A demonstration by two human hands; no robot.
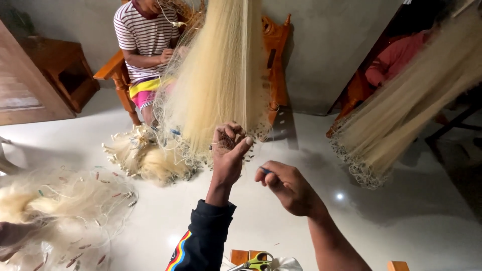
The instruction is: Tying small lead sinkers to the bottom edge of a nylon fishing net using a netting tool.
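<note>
A: Fishing net (221, 75), pale cream, hangs in a long bundle straight above the left hand (228, 155); its lower edge is bunched in that hand, whose fingers (232, 134) are curled tight around the mesh.

B: And the right hand (286, 185)?

A: Just to the right of the left one and a little lower. Its thumb and forefinger are pinched shut on a small blue tool (264, 170); too little of it shows to tell what kind.

B: What lies round the hands?

A: Below them, at the bottom edge, a pair of scissors (257, 262) with yellow-green handles. Beyond the left hand's fingers, a heap of net (145, 158) lies on the white floor (391, 226). Far to the left, another heap (65, 211) with small coloured floats spreads over the floor.

B: Anyone else there?

A: A person in a striped shirt (143, 35) sits on a wooden chair (118, 75) behind the hanging net, hands up at the mesh. Well off to the right, a second hanging bundle (406, 110) slants down, with a person in a red top (396, 57) behind it.
</note>
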